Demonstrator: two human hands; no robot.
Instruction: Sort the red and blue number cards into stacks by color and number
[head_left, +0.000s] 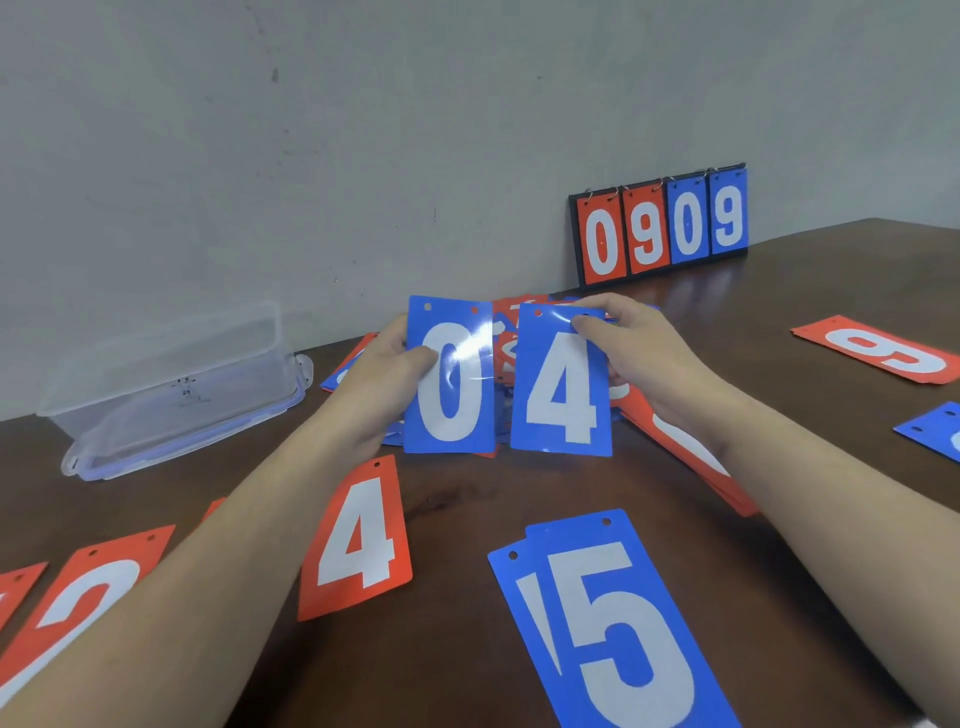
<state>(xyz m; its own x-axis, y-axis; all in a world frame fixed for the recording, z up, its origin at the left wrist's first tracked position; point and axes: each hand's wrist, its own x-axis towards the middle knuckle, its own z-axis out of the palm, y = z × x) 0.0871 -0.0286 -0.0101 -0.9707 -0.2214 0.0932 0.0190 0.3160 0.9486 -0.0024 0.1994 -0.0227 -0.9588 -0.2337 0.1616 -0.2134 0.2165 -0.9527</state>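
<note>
Fingers of my left hand (387, 358) pinch a blue 0 card (450, 379) upright; my right hand (631, 343) pinches a blue 4 card (563, 384) just beside it. Both cards hang above the mixed pile (511, 332) of red and blue cards on the brown surface (467, 499). Nearer me than the pile lie a red 4 card (358, 540) and a blue 5 stack (618, 623). Beyond the pile, a scoreboard (662, 228) stands against the wall, reading 0909.
</note>
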